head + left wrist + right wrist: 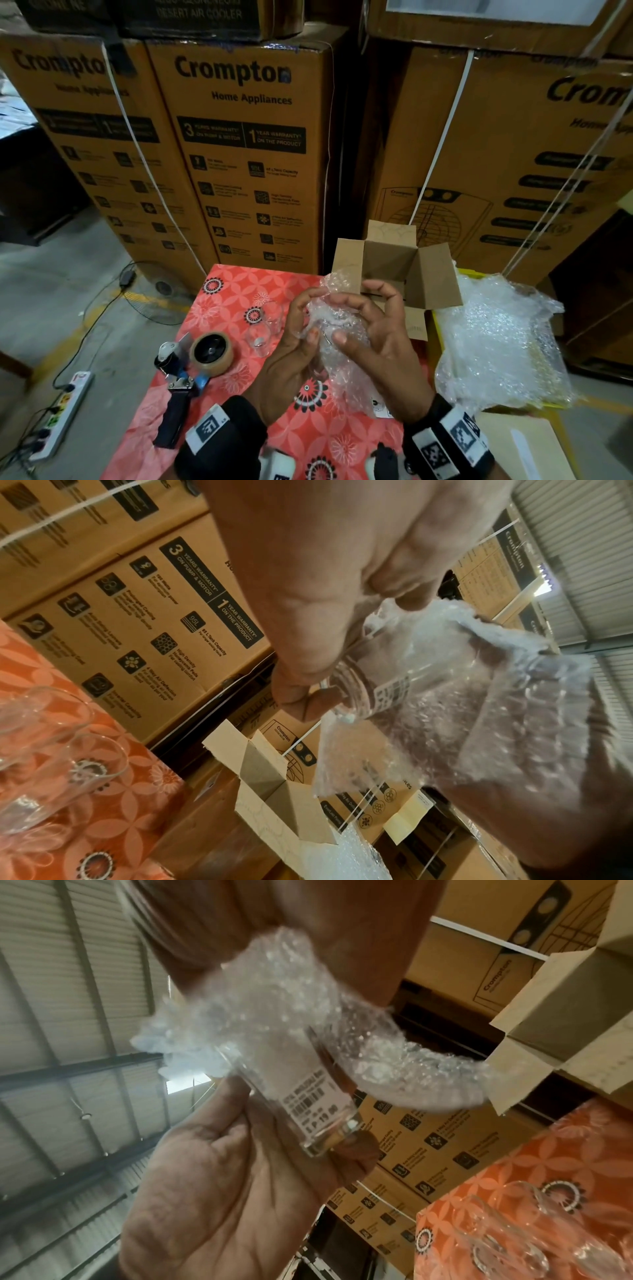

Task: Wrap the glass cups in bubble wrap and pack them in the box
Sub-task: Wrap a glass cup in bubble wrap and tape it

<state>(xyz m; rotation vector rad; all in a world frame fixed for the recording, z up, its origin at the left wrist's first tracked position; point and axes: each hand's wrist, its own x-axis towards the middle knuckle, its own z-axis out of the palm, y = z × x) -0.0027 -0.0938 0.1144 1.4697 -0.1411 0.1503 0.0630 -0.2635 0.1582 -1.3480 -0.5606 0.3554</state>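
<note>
Glass cup [308, 1096], labelled and partly sheathed in a sheet of bubble wrap [337, 346], held above the table between both hands, presumably so that the sheet can be turned round it without the glass resting on anything hard. Left hand [291, 346] curled about the cup from the side, thumb pressing the wrap near the bare base; right hand [380, 339] curled round the opposite side, fingers arched over the top, pinning the loose wrap in place. Base of the cup still uncovered in the right wrist view, so wrapping judged unfinished. Two further bare cups [263, 329] standing on the table just left of the hands. Open cardboard box [397, 270], flaps up, just behind the hands, within easy reach for packing. Tape dispenser [195, 366] at the left edge; spare bubble wrap [496, 342] heaped to the right. Surface: red floral tablecloth [233, 301]. Surroundings: stacked appliance cartons [246, 144], concrete floor, power strip [65, 411], corrugated metal roof.
</note>
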